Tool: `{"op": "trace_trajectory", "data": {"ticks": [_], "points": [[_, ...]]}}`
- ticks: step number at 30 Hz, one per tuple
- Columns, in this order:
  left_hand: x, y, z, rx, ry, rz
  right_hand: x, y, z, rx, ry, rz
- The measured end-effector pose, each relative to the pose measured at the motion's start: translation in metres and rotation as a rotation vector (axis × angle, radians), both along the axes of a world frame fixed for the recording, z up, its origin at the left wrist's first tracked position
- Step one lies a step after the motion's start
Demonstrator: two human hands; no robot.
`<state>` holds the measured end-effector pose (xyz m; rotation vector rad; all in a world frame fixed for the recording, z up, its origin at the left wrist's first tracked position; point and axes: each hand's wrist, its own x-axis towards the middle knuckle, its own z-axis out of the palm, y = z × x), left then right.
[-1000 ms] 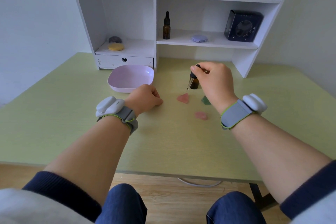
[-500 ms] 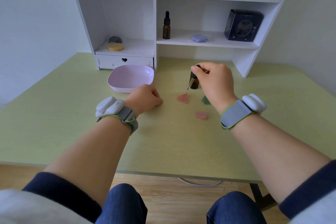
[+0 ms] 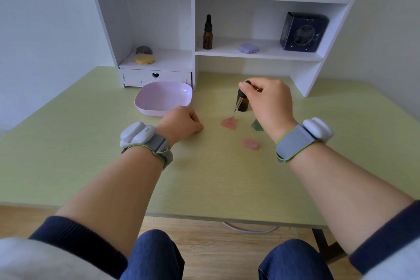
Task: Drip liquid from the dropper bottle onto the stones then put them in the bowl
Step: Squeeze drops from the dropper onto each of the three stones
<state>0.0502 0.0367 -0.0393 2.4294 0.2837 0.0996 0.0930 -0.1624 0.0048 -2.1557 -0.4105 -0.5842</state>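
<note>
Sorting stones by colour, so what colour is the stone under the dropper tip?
Pink stone, clearest in the head view.

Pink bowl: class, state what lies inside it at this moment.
The visible inside of the pink bowl is bare. The three stones lie on the table. Its near rim hides a little of the inner wall.

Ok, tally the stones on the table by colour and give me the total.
Pink stones: 2, one under the dropper tip and one nearer the person
Green stones: 1, partly hidden by the right hand
Total: 3
</note>
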Motion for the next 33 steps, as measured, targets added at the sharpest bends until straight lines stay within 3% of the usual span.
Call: {"op": "trace_trajectory", "data": {"ticks": [33], "points": [[-0.0007,0.0001,0.0001,0.01,-0.001,-0.007,-0.0072,-0.0009,-0.0053,0.019,0.019,0.005]]}}
